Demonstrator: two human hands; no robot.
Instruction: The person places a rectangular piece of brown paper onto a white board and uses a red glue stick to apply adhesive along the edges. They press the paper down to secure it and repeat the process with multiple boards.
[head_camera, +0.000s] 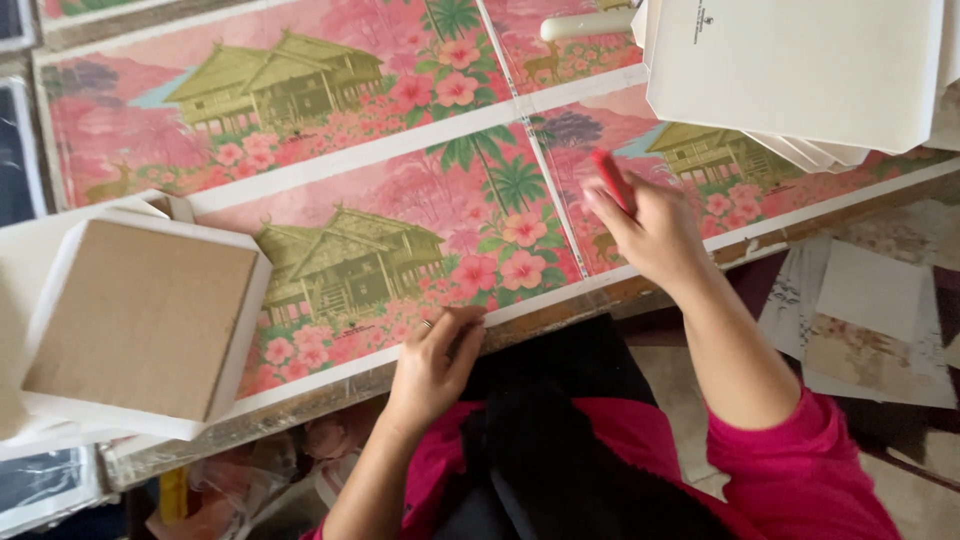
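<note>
Presently the right hand (655, 232), grip closed on a red tool (613, 180), presses along the seam of the pink printed sheet (400, 240) on the bench (560, 318), left hand (435, 365) flat, holding nothing, pinning its near edge; smoothing step, needing steady pressure.

Flat pink floral printed sheet (400, 230), red tool (612, 180).

Right grip (640, 225) clenched, left (435, 360) flat.

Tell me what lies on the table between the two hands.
In the head view, only the pink printed sheet with huts, palms and flowers lies between the left hand at its near edge and the right hand, which holds a red tool.
</note>
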